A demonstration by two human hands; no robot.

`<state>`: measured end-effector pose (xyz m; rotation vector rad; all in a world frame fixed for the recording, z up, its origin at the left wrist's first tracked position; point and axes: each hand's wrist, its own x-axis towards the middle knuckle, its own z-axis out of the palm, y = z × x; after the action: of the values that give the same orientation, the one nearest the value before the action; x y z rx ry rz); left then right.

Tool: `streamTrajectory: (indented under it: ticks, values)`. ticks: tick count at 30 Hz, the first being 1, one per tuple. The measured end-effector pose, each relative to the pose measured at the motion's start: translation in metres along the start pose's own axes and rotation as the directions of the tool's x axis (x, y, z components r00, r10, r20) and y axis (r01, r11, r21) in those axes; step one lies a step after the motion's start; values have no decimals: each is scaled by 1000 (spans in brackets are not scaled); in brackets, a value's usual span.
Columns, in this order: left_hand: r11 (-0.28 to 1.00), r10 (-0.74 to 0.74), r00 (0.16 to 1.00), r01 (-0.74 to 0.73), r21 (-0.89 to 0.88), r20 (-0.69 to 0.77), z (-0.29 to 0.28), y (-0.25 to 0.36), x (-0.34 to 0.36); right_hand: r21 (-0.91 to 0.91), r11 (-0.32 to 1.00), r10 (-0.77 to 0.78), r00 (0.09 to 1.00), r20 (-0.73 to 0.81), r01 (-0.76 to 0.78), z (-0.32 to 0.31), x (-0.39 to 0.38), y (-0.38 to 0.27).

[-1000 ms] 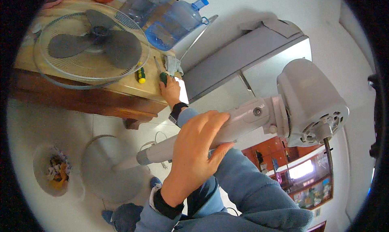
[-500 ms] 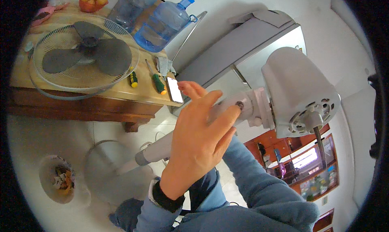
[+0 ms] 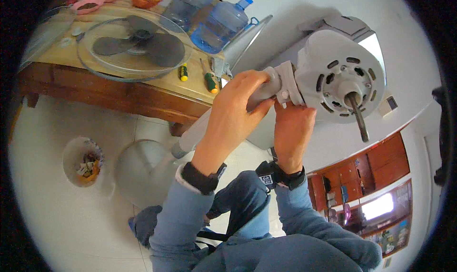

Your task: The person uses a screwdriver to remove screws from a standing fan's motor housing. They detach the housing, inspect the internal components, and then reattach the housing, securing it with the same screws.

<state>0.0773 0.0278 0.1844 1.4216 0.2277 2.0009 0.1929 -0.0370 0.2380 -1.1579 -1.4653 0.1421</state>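
My left hand (image 3: 234, 111) is closed round the pale grey fan pole (image 3: 193, 134) near its upper neck. My right hand (image 3: 293, 131) has its fingers curled at the neck joint (image 3: 285, 84), just under the motor housing (image 3: 318, 58); its fingertips are mostly hidden. A bare metal shaft (image 3: 359, 115) sticks out of the housing's slotted face. The pole runs down to a round base (image 3: 135, 172) on the floor. On the wooden table (image 3: 71, 82), a fan blade (image 3: 164, 51) lies in a wire guard, beside a yellow screwdriver (image 3: 183, 73) and a green screwdriver (image 3: 211, 83).
Two blue water bottles (image 3: 212, 32), a fruit bowl (image 3: 145, 1) and a pink object (image 3: 85, 4) are on the table. A bin (image 3: 69, 160) with rubbish stands on the floor at left. A wooden cabinet (image 3: 385, 155) is at the lower right, a tall light appliance behind the fan.
My right hand has come back from the table's tools to the fan's neck. My left hand moved upward with the pole, and the motor's slotted face has turned toward me.
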Motion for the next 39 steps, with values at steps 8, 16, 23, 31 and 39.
streamTrajectory:
  ticks: [8,16,23,31,39]
  values:
    - [1000,9,999,-9,9,-38,-1,4,-1,409,909,-31,990,-139,86,34,-1,-24]
    - [1000,7,1000,-7,15,-19,-4,-1,-3,294,948,-126,992,-2,121,13,12,-2]
    - [999,-30,999,29,-25,-38,0,0,-4,318,947,-16,983,184,-44,-3,12,-3]
    - [996,-69,998,70,56,-12,3,4,0,486,874,-10,999,39,-11,-24,15,-8]
    - [987,-25,997,13,159,73,3,3,-3,421,904,-78,997,-15,77,-28,27,-20]
